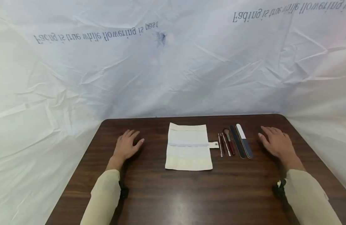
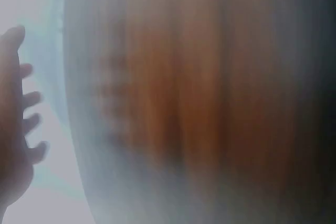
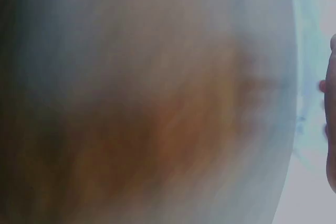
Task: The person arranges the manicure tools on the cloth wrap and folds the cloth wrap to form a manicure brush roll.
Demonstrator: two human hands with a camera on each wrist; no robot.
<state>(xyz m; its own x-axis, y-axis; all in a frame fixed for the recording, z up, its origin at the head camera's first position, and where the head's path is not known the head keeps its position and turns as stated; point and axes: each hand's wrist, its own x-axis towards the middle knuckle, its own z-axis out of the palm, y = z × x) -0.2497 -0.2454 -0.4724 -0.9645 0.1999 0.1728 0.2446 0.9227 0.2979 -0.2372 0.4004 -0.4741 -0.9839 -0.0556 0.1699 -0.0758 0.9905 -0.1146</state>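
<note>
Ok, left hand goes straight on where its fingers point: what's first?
Probably the white sheet beyond the table; the left hand would pass left of the cloth pouch. Depth there is unclear.

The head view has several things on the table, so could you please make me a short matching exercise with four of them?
Things
1. cloth
2. brush
3. two-tone file
4. left hand

Places, colours and states
A. nearest of the four to the right hand
B. out on the left, fingers relaxed
C. spread open, cream and white
D. dark red at its near end

Right pairs: 1-C, 2-D, 3-A, 4-B
</note>
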